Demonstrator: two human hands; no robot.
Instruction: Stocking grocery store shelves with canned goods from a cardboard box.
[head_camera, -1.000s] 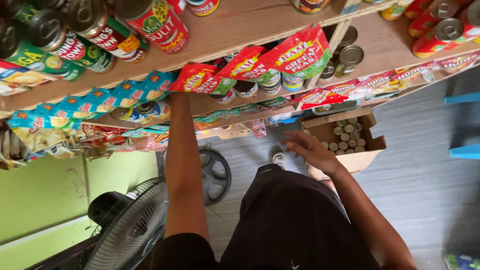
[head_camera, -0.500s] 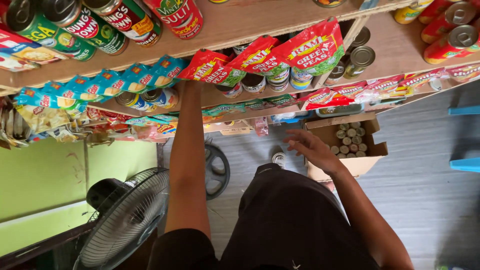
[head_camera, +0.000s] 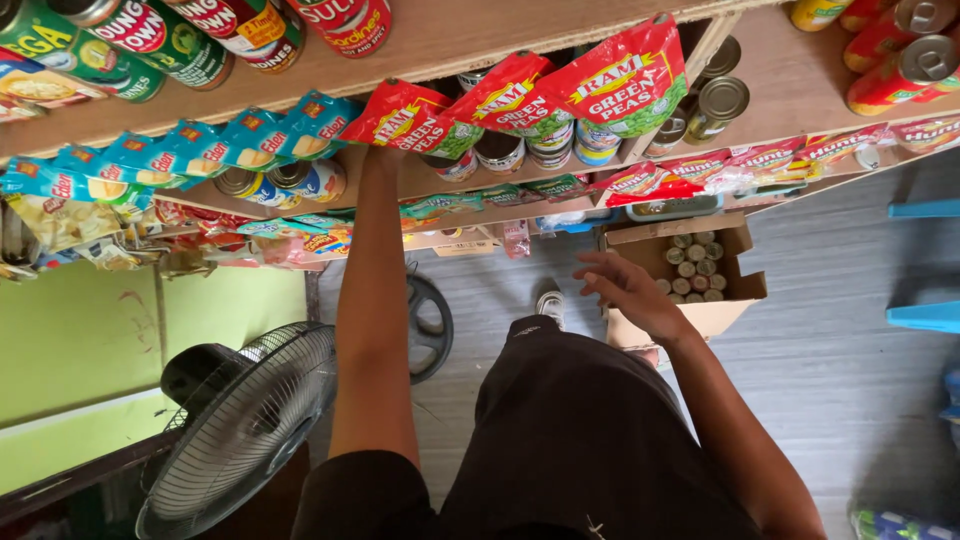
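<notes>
Cans (head_camera: 500, 150) are sitting on the shelf (head_camera: 440, 40) behind red packets (head_camera: 405, 115); the left hand (head_camera: 385, 150) is reaching in there, grip hidden, while the right hand (head_camera: 625, 290) is hovering open over the box (head_camera: 715, 315)

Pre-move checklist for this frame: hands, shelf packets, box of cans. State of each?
1. Left hand visible: not ok, hidden behind the red packets on the shelf edge.
2. Left grip: cannot tell.
3. Right hand empty: ok, fingers spread, holding nothing.
4. Right hand over the cardboard box: ok, at its near side, touching no can.
5. Small cans upright in the box: ok.
</notes>
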